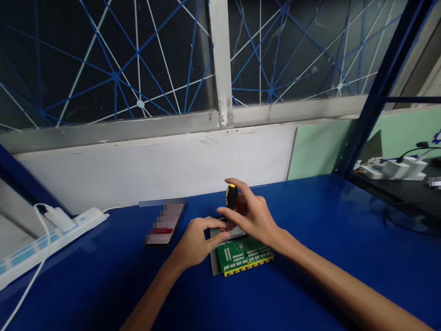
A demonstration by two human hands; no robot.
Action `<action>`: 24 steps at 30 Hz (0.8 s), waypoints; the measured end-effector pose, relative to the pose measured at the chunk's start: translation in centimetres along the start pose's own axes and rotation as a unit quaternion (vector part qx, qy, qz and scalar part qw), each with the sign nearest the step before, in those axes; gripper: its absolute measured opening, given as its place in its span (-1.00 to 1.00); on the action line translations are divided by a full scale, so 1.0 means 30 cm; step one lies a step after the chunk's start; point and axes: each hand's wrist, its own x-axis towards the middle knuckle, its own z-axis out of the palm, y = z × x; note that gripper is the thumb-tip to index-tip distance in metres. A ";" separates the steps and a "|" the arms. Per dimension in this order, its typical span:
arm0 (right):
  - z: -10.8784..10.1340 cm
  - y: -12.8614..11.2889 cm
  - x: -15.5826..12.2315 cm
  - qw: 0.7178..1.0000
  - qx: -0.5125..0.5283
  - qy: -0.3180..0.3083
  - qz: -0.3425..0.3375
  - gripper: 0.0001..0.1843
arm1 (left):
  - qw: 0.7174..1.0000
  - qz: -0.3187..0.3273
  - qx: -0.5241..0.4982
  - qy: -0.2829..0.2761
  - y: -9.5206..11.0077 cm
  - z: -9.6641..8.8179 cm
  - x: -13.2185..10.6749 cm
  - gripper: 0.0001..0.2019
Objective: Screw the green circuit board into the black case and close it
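Note:
A screwdriver [231, 196] with a black and yellow handle stands nearly upright over a green circuit board [238, 254]. My right hand [253, 214] has its fingers closed on the handle, the index finger raised near the top. My left hand [200, 242] reaches in from the left, its thumb and forefinger pinched around the lower shaft. Whether a small screw is also between those fingertips cannot be seen. The board has white connectors and a yellow strip along its near edge. It lies on a grey plate [215, 264], partly covered by my hands.
On the blue table [171, 304], a phone [167, 224] lies left of my hands. A white power strip [39, 253] with a plugged-in charger and cable runs along the left. More plugs [396, 169] and black cables sit on a dark surface at the right. Blue uprights [375, 80] flank the table.

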 end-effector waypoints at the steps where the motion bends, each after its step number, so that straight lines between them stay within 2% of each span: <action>1: 0.004 0.003 -0.004 1.000 -0.004 0.004 -0.001 -0.37 | 1.000 -0.004 -0.010 -0.001 -0.004 -0.001 0.002 -0.85; 6: 0.013 0.009 -0.022 1.000 -0.011 0.008 -0.007 -0.39 | 1.000 -0.005 -0.025 -0.015 -0.023 -0.001 0.007 -0.85; 11: 0.023 0.007 -0.029 0.999 -0.040 -0.005 -0.020 -0.40 | 0.999 0.020 0.022 -0.013 -0.028 0.000 0.005 -0.84; 18: 0.030 0.008 -0.041 0.996 -0.072 -0.009 -0.051 -0.41 | 0.998 0.016 0.062 -0.028 -0.019 -0.002 0.000 -0.84; 24: 0.021 -0.019 -0.042 0.995 -0.074 -0.037 -0.052 -0.39 | 0.995 0.055 0.084 0.020 -0.035 0.002 0.001 -0.90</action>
